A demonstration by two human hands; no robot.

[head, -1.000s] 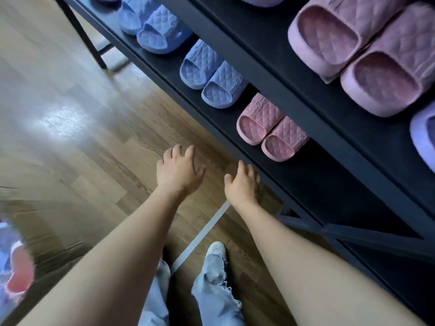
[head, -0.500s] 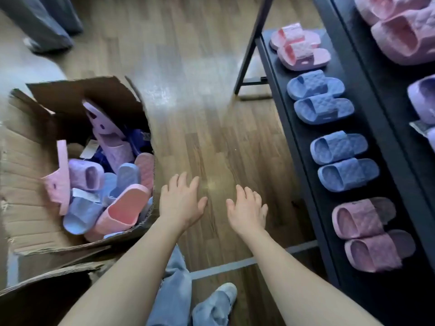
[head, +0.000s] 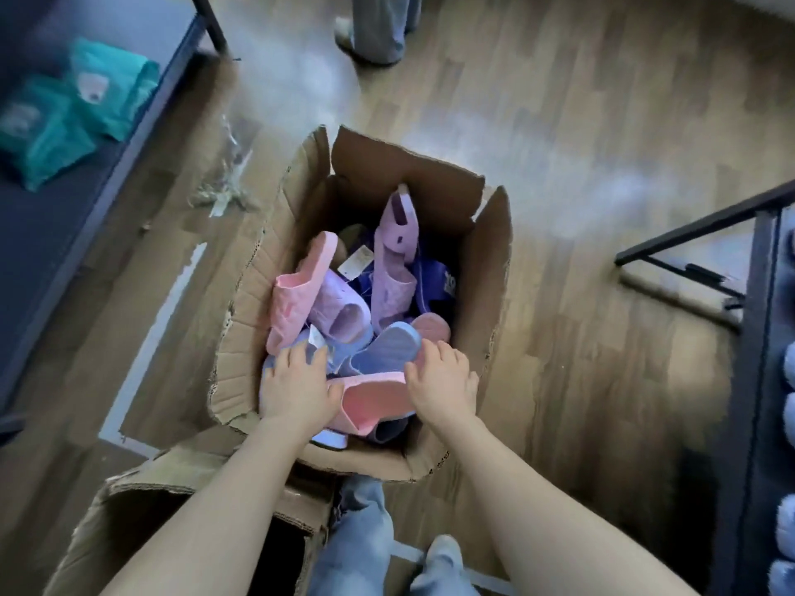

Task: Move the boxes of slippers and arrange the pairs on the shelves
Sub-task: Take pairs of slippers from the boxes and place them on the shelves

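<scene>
The left hand's fingers [head: 301, 352] lie loosely spread and flat on a blue slipper [head: 389, 348], gripping nothing that can be seen; whether the thumb hooks under anything cannot be told. The right hand's fingers [head: 434, 352] are also spread, tips touching that blue slipper's sole, the thumb lying on a pink slipper [head: 374, 400] between the 2 hands. The left hand [head: 297, 389] and right hand [head: 445, 382] both reach into the near end of the box [head: 494, 268], an open cardboard carton standing on the wood floor [head: 602, 122].

Inside the box the slippers lie jumbled: a second pink one [head: 301, 290] stands on edge against the left wall, a lilac one [head: 340, 311] just beside it, and another lilac one [head: 393, 260] upright toward the far end. A dark shelf [head: 757, 337] stands right of the box, apart from it, with blurred blue slippers on it. Left of the box, teal packets [head: 77, 105] lie on a second dark shelf. Beyond the box stands another person's legs [head: 380, 28].
</scene>
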